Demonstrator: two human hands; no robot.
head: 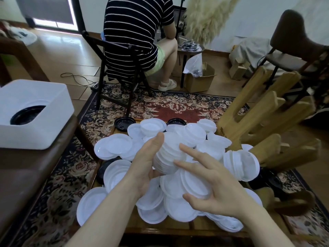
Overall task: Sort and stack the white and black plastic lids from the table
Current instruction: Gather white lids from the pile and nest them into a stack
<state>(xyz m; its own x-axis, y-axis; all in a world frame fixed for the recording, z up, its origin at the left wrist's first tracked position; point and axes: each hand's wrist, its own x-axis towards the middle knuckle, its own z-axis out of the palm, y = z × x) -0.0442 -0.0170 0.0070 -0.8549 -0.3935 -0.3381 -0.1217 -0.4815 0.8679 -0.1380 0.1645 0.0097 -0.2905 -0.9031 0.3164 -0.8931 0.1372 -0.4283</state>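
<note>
At the left edge of the frame, a white bin [32,111] rests on a brown bench [26,175]; a black lid [26,115] lies inside it. Right of the bin, in the lower centre, a low wooden table [178,229] carries a loose heap of white lids [151,198], with a few black lids [124,123] showing at the far edge of the heap. The left hand [144,166] is raised over the heap, palm turned right, fingers extended along the left side of a tilted stack of white lids [169,155]; the stack lies against the palm, and the thumb is hidden. The right hand [213,184] is just right of the stack, fingers spread and nearly straight, fingertips [183,146] touching or almost touching the stack; it grips nothing. Its thumb sits near a white lid in the heap below; contact cannot be determined. At upper centre, a person in a striped shirt [131,32] sits on a dark chair [114,68]. At centre right, wooden slats [263,111] lean beside the table.
</note>
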